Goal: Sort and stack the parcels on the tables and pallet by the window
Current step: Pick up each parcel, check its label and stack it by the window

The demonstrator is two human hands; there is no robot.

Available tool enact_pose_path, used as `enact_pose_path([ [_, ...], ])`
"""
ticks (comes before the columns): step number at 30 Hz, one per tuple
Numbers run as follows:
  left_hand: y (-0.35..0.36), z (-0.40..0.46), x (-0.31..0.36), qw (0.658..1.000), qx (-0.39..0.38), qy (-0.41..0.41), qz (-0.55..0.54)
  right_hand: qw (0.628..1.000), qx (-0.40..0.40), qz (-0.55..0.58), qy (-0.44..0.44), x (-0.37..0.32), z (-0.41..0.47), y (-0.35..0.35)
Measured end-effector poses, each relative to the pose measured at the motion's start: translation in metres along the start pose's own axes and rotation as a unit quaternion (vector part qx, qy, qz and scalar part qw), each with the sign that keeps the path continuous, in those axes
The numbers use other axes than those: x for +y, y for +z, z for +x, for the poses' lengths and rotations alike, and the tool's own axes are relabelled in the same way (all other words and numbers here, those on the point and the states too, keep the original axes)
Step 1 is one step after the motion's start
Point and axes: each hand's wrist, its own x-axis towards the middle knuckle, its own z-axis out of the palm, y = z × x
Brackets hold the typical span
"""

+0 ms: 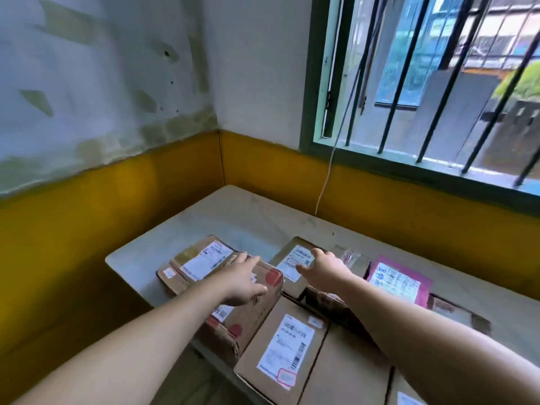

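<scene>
Progress, judged from the layout: sorting looks only partly done. Several parcels sit grouped on the table point(233, 217), mostly one layer deep; I see no tall stack. The pallet is not in view, so its state cannot be told.

Parcels on the table:
- flat brown box point(195, 263) at the far left, label up.
- box with red dots point(248, 314), nearer, partly overlapping the flat one, tilted.
- small box point(295, 266) at the middle back.
- large box point(280, 349) at the near edge, white label up.
- pink mailer point(400, 280) to the right, lying on top of other cartons.
- Further brown cartons under and beside these; edges hidden by the arms.

Hands:
- left hand point(244, 280): fingers straight and spread, resting on top of the box with red dots, fingertips reaching the flat brown box. Not gripping.
- right hand point(321, 268): fingers relaxed and spread, over the small box; contact or hover cannot be told.

Remaining, as a judgement: most parcels look unstacked, so grouping and stacking are largely ahead.

Surface: pale table top, scuffed and dusty, pushed into a corner; far half bare.

Room: wall point(102, 97) white above with patched paint, yellow band below. Barred window point(423, 83) at the right, green frame, a thin cord point(327, 176) hanging down to the table.
</scene>
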Motion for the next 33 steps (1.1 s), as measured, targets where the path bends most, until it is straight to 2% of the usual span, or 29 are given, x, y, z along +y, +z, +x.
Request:
enact_pose_path([
  [9, -0.017, 0.073, -0.025, 0.995, -0.061, 0.070, 0.037, 0.998, 0.004, 0.005, 0.066, -0.026, 0.036, 0.024],
  [22, 0.010, 0.207, -0.026, 0.989, -0.135, 0.043, 0.051, 0.985, -0.055, 0.081, 0.140, -0.009, 0.141, 0.055],
  [33, 0.046, 0.266, -0.028, 0.964, -0.242, 0.091, 0.065, 0.951, -0.044, 0.133, 0.275, 0.002, 0.181, 0.076],
])
